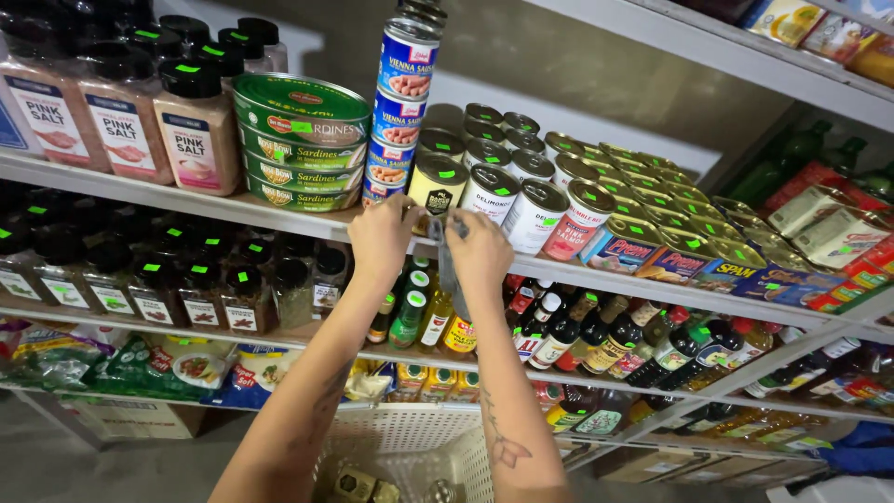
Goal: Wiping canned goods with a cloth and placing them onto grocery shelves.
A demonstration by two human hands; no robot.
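Both my arms reach up to the front edge of the upper metal shelf (pixel 186 200). My left hand (pixel 382 237) rests on that edge just below a yellow-and-black can (pixel 438 184), fingers curled near the can's base. My right hand (pixel 480 251) is beside it, closed on a grey cloth (pixel 449 275) that hangs down between the two hands. A white can (pixel 490 194) stands right above my right hand. Whether my left hand also pinches the cloth's top is hidden by its fingers.
A tall stack of small blue-labelled cans (pixel 402 102) and flat green oval tins (pixel 300 140) stand left of the hands, pink salt jars (pixel 197 130) further left. Rows of cans fill the right. Sauce bottles (pixel 559 331) line the shelf below. A white plastic basket (pixel 419 447) sits under my arms.
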